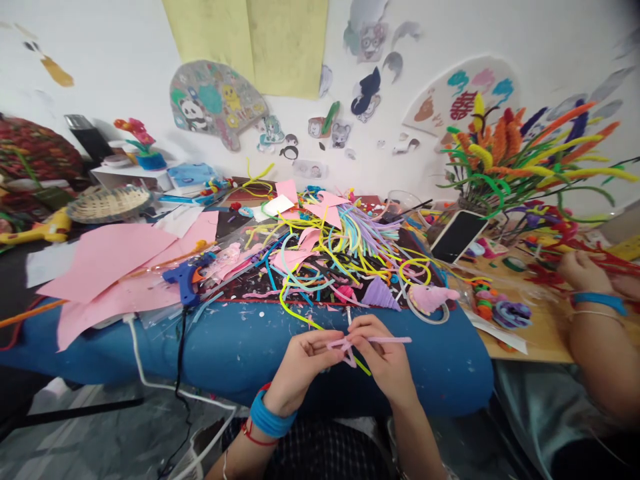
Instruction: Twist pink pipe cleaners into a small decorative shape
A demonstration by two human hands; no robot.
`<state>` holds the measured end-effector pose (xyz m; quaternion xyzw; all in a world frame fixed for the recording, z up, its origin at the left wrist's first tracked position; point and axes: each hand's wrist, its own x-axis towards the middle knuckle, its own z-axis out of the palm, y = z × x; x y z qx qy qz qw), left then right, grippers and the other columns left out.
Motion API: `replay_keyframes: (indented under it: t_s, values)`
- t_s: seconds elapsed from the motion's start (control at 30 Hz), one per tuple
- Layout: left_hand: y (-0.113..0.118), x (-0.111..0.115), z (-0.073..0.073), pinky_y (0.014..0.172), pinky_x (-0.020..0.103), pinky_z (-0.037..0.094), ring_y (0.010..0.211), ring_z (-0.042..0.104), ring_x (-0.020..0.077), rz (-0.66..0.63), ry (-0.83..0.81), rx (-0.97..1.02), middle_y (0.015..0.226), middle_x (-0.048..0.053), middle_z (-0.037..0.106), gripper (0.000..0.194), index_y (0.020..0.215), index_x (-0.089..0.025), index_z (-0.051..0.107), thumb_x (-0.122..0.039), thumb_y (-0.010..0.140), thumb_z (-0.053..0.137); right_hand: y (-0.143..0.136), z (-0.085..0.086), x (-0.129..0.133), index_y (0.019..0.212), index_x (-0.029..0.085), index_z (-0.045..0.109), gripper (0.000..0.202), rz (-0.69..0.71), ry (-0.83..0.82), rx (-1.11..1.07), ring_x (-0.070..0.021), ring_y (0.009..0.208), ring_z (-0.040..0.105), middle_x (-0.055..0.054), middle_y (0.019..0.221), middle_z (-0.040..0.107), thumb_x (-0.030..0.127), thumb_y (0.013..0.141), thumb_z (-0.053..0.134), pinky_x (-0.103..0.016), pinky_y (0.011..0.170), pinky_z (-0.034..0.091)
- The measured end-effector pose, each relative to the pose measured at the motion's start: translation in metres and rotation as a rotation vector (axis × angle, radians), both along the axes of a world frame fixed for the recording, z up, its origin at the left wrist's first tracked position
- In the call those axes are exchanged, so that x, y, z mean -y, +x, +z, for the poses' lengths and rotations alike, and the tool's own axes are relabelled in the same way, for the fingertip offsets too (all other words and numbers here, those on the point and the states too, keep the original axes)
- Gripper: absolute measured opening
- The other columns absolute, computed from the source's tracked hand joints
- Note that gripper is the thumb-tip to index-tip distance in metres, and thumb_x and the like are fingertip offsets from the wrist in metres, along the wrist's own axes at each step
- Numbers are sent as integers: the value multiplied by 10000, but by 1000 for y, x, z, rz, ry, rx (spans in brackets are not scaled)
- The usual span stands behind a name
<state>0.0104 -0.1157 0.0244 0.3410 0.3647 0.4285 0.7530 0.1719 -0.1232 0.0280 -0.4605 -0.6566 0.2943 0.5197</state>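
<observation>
A pink pipe cleaner (390,340), bent into small loops at one end, is pinched between my two hands above the blue table edge. My left hand (313,353), with a blue band at its wrist, grips the looped part. Fingers of my right hand (377,350) close on the same piece, and a straight length sticks out to the right. Beneath my hands runs a yellow-green pipe cleaner (295,315). Just beyond lie a purple wound cone (381,294) and a pink fuzzy shape (431,298).
Pipe cleaners (365,230) are heaped on the table. At left are pink paper sheets (115,257), a blue glue gun (185,279) with its cord and a white cable (143,373). A phone (459,237) leans near a bunch of pipe-cleaner flowers (510,153). A co-worker's hand (585,273) is at right.
</observation>
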Motion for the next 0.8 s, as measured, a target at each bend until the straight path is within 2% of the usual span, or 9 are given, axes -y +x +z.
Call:
replay_keyframes:
  t_s: [0.17, 0.37, 0.47, 0.53, 0.63, 0.73, 0.8]
  values:
    - [2, -2, -4, 685, 223, 496, 729, 668, 145, 70, -30, 39, 836, 69, 740, 309, 870, -143, 712, -156, 576, 802, 0, -1, 1, 753, 211, 660, 73, -5, 9, 0, -168, 722, 591, -23, 745, 611, 235, 809, 620, -283, 656, 483]
    - [2, -1, -4, 703, 238, 499, 754, 668, 158, 148, -25, 35, 853, 75, 737, 296, 851, -136, 701, -136, 571, 798, -3, -6, 4, 752, 189, 635, 82, 30, -209, -127, -146, 649, 596, -13, 700, 630, 260, 793, 632, -239, 588, 493]
    - [3, -1, -4, 733, 250, 509, 809, 669, 174, 189, 27, 22, 896, 76, 727, 354, 922, -144, 682, -143, 585, 793, -6, -6, 7, 759, 185, 638, 83, 19, -245, -225, -143, 643, 617, -14, 713, 652, 263, 787, 637, -233, 586, 511]
    - [5, -1, -4, 762, 262, 513, 872, 662, 187, 230, 85, 21, 940, 67, 712, 357, 941, -161, 665, -146, 605, 783, -9, -5, 9, 758, 190, 643, 63, 7, -205, -232, -151, 673, 635, -21, 738, 671, 243, 791, 632, -248, 620, 525]
    - [7, -2, -6, 765, 264, 514, 890, 649, 190, 289, 188, -29, 923, 45, 689, 246, 855, -168, 654, -165, 635, 763, -12, -3, 13, 758, 207, 658, 52, -31, -64, -116, -166, 723, 651, -27, 775, 691, 182, 792, 628, -274, 667, 534]
    - [7, -1, -7, 765, 242, 502, 872, 633, 181, 341, 321, -183, 873, 45, 672, 103, 761, -155, 672, -195, 685, 729, -16, -1, 16, 823, 225, 681, 152, -79, 155, 57, -176, 777, 655, -28, 826, 704, 90, 775, 630, -304, 718, 535]
    - [5, 1, -7, 794, 247, 495, 886, 633, 185, 304, 360, -237, 897, 61, 685, 99, 810, -153, 695, -228, 749, 675, -17, -1, 17, 909, 234, 682, 246, -71, 281, 158, -186, 825, 649, -36, 874, 706, 40, 776, 610, -330, 746, 534]
